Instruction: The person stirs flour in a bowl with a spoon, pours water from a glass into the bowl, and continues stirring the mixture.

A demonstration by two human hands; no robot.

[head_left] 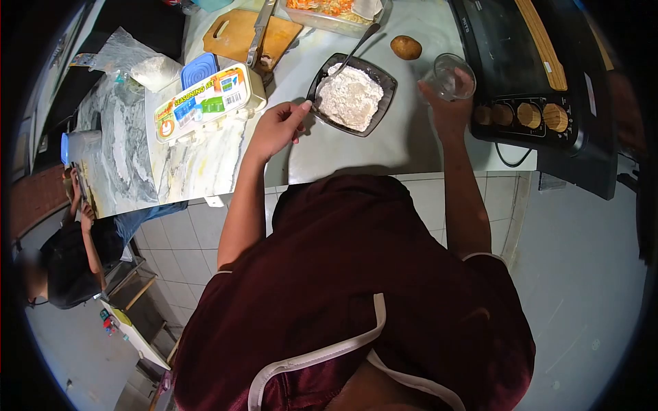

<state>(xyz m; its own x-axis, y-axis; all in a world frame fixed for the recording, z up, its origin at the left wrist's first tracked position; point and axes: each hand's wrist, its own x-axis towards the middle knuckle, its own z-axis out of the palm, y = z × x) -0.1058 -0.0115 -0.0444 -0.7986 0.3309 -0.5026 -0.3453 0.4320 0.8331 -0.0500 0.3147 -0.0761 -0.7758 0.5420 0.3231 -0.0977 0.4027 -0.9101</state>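
Note:
A black square bowl [391, 88] holds white flour [349, 96], and a spoon [358, 46] leans in it with its handle over the far rim. At the bowl's left corner, my left hand [279, 127] pinches the rim between thumb and fingers. My right hand [449, 106] is wrapped round a clear glass [454, 77], to the right of the bowl and beside the black oven. Between bowl and glass, a little farther back, lies a brown potato [406, 48].
Left of the bowl are a seasoning set box [205, 103], a blue lid [199, 70], a bag of white powder [156, 72], and a cutting board [236, 34] with a knife [261, 31]. Behind stands a container of shredded vegetables [332, 12]. The oven [521, 61] borders the right. Another person [72, 257] works far left.

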